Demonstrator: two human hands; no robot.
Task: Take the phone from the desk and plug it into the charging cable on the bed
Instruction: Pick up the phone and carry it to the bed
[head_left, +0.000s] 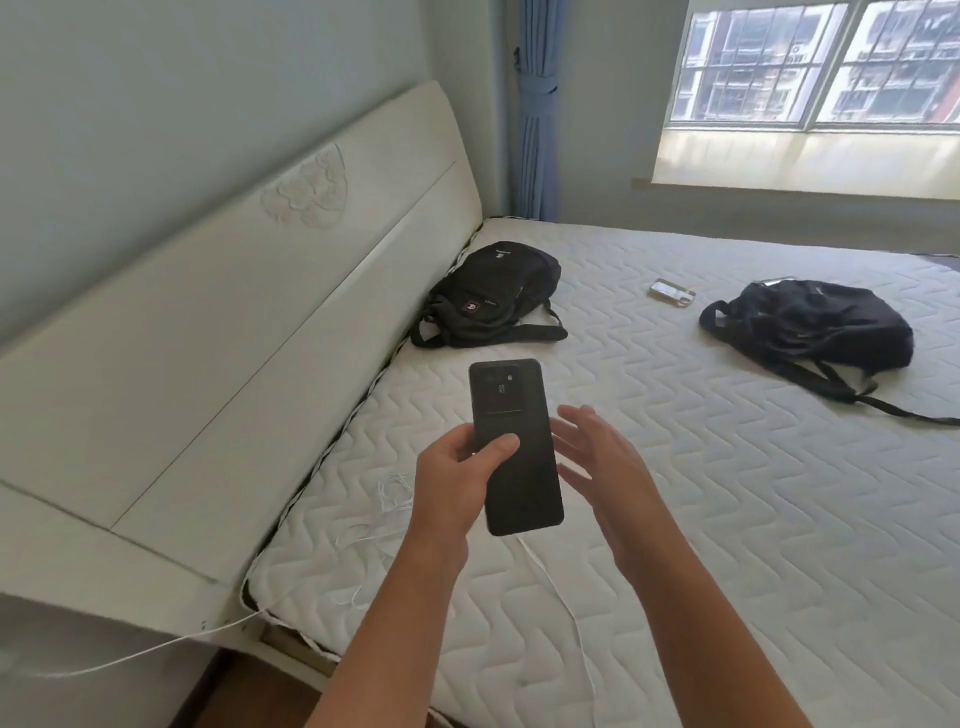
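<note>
left hand (457, 467) grips black phone (514, 447) above bed (727, 467).

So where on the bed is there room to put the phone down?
Bare mattress lies right of the right hand, before the right backpack. Another patch sits between both backpacks. It is crowded left, where the white cable tangles below the left hand.
</note>
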